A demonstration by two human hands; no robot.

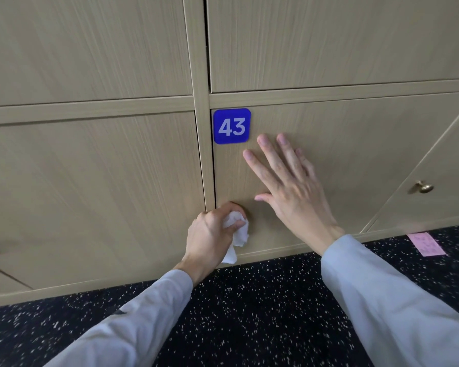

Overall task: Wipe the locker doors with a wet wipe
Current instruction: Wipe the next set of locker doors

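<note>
Low: left hand [210, 234] grips wipe [236, 234] at door [355, 160] left edge; right hand [289, 186] flat, splayed.

Left hand [212, 234] curled tight, right hand [292, 186] flat, fingers spread

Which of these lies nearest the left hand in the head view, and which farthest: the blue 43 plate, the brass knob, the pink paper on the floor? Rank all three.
Measured from the left hand, which grips the wipe:
1. Blue 43 plate, above it on the same door.
2. Brass knob, far right, on the neighbouring door.
3. Pink paper, far right on the floor; too close to the knob to rank firmly.
</note>
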